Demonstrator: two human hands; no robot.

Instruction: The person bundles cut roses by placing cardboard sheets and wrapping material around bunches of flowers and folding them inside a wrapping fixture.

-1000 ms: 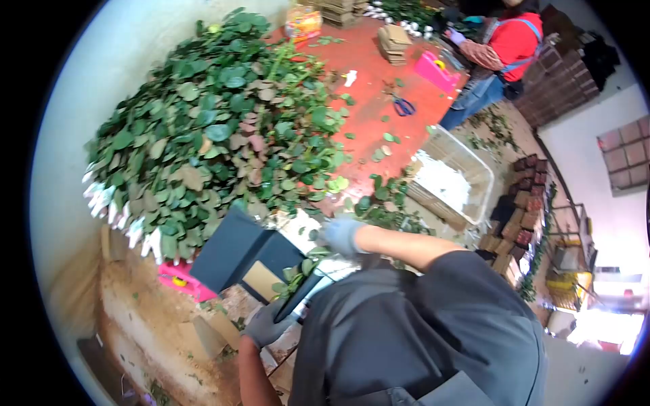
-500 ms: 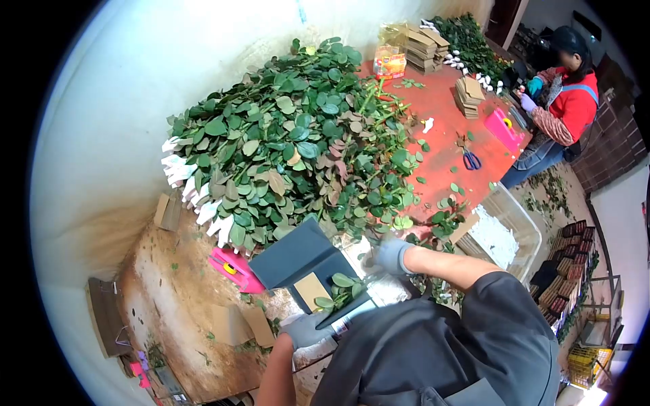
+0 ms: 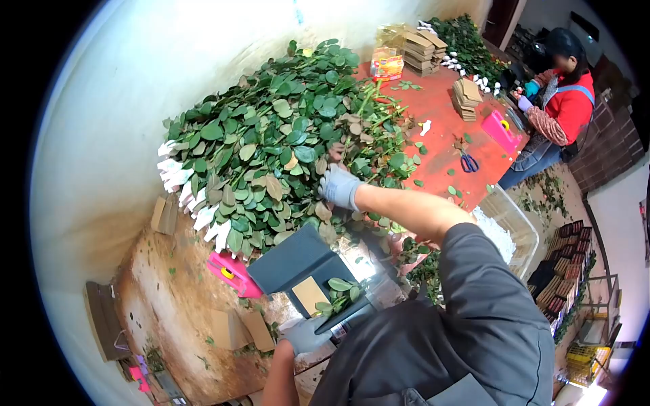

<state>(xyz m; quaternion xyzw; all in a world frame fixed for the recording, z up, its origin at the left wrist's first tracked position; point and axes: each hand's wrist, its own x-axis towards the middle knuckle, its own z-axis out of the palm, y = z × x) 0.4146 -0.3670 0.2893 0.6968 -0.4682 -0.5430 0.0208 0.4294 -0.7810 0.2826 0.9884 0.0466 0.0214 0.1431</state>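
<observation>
My right hand [image 3: 340, 187], in a grey glove, reaches into the right part of a large pile of leafy stems [image 3: 271, 135]; leaves hide its fingertips, so its grip is unclear. White wrapped ends [image 3: 177, 177] stick out at the pile's left side. My left hand [image 3: 305, 335], also gloved, lies at the lower left edge of a dark folding tray [image 3: 298, 260]; its fingers are partly hidden there. Inside the tray are a piece of brown cardboard [image 3: 309, 296] and a short leafy sprig [image 3: 340, 293], close to the left hand's fingers.
Pink tape dispensers [image 3: 233, 276] stand beside the tray and on the red table [image 3: 433, 111]. Blue-handled scissors [image 3: 468, 162] lie there near cardboard stacks [image 3: 467, 98]. A clear bin [image 3: 528, 233] holds white pieces. A co-worker [image 3: 572, 101] in red works at the far right.
My right hand has moved from the table beside the tray up and left into the leafy pile. My left hand has stayed at the tray's edge. The view has shifted slightly.
</observation>
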